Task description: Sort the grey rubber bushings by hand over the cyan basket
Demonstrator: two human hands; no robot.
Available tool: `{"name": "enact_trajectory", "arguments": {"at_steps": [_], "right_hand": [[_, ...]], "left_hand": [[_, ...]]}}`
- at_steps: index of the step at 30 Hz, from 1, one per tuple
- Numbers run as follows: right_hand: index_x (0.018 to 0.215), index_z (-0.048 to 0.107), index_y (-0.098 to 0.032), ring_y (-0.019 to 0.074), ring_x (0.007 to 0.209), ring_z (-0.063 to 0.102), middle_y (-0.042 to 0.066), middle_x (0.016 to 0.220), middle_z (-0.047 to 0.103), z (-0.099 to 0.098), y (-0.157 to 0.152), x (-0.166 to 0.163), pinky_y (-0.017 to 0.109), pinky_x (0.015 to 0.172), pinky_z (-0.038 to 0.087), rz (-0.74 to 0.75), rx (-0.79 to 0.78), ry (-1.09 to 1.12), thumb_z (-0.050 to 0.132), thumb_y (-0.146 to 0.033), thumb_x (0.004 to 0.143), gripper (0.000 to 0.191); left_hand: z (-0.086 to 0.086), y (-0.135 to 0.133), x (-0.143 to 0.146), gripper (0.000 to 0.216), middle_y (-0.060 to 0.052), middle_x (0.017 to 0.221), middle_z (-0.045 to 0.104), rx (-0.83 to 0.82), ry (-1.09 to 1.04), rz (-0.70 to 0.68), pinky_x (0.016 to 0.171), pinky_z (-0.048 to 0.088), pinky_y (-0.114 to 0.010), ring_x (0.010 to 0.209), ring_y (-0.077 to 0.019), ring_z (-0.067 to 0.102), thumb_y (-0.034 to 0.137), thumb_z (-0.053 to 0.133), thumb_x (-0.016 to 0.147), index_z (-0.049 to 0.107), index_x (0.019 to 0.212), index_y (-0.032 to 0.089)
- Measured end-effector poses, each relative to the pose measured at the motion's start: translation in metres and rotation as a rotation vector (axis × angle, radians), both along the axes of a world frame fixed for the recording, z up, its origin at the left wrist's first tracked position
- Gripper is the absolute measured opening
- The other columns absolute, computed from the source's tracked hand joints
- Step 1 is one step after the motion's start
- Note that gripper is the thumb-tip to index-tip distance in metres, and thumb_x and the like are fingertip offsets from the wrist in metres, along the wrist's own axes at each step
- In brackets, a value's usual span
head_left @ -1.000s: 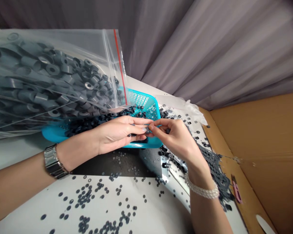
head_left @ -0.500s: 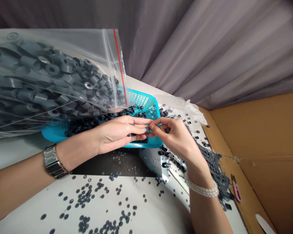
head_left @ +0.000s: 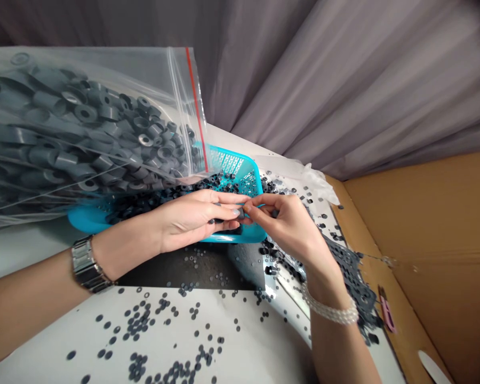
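My left hand (head_left: pixel 194 216) reaches over the blue plastic basket (head_left: pixel 259 184), thumb and fingers closed on a small dark grey plastic cap (head_left: pixel 241 214). More dark pieces show between its fingers. My right hand (head_left: pixel 286 224) meets it at the fingertips, thumb and forefinger pinched at the cap's edge. Whatever this pinch holds is too small to make out. Another dark piece (head_left: pixel 274 213) peeks out from my right hand's curled fingers. Beneath my hands, the basket contains many small dark pieces (head_left: pixel 144 202).
A clear zip bag (head_left: pixel 104 120) full of grey plastic rings covers the basket's left part. Small dark discs (head_left: pixel 138 322) are scattered across the white table (head_left: pixel 64 325). On the right lie dark moulded frames (head_left: pixel 350 266), a pink cutter (head_left: pixel 387 310) and a cardboard wall (head_left: pixel 432 213).
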State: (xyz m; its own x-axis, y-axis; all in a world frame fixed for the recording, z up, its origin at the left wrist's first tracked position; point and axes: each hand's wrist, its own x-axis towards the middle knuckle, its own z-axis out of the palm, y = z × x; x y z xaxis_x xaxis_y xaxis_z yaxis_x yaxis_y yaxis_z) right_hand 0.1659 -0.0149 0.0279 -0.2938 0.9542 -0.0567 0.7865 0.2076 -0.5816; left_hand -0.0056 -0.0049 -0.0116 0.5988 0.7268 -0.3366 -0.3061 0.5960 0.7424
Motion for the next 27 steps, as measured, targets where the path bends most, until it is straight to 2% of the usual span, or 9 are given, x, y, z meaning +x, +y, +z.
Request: {"name": "enact_trajectory", "arguments": {"at_steps": [7, 18, 23, 27], "right_hand": [[0.075, 0.064, -0.014, 0.0060, 0.044, 0.025, -0.005, 0.048, 0.038, 0.000, 0.000, -0.001, 0.023, 0.042, 0.021, 0.004, 0.009, 0.010, 0.050, -0.030, 0.087, 0.024], [0.081, 0.063, -0.015, 0.0054, 0.044, 0.031, -0.001, 0.058, 0.058, -0.001, -0.004, -0.003, 0.022, 0.045, 0.025, 0.025, 0.058, -0.036, 0.046, -0.027, 0.089, 0.023], [0.082, 0.062, -0.016, 0.0064, 0.041, 0.031, -0.003, 0.050, 0.052, 0.001, -0.005, -0.001, 0.023, 0.046, 0.027, -0.034, 0.179, -0.141, 0.046, -0.025, 0.088, 0.019], [0.080, 0.061, -0.016, 0.0082, 0.043, 0.039, -0.001, 0.051, 0.054, 0.003, -0.001, 0.008, 0.024, 0.047, 0.028, -0.162, 0.327, -0.231, 0.045, -0.026, 0.088, 0.020]], "left_hand": [[0.001, 0.000, 0.000, 0.034, -0.006, 0.106, 0.066, 0.017, -0.004, -0.001, 0.092, 0.037, -0.031, 0.097, -0.0148, 0.055, 0.006, 0.057, 0.078, 0.066, 0.109, 0.018], [-0.001, 0.001, 0.000, 0.031, -0.005, 0.103, 0.067, 0.007, -0.013, 0.010, 0.090, 0.040, -0.028, 0.089, -0.0119, 0.057, 0.006, 0.059, 0.077, 0.068, 0.105, 0.017], [0.002, 0.001, 0.000, 0.036, -0.006, 0.102, 0.068, 0.002, -0.020, -0.013, 0.093, 0.039, -0.028, 0.091, -0.0123, 0.060, 0.002, 0.054, 0.078, 0.065, 0.110, 0.015], [0.005, 0.000, 0.000, 0.036, -0.009, 0.104, 0.068, -0.040, -0.009, 0.014, 0.093, 0.041, -0.028, 0.094, -0.0147, 0.062, 0.001, 0.053, 0.079, 0.062, 0.112, 0.010]]}}
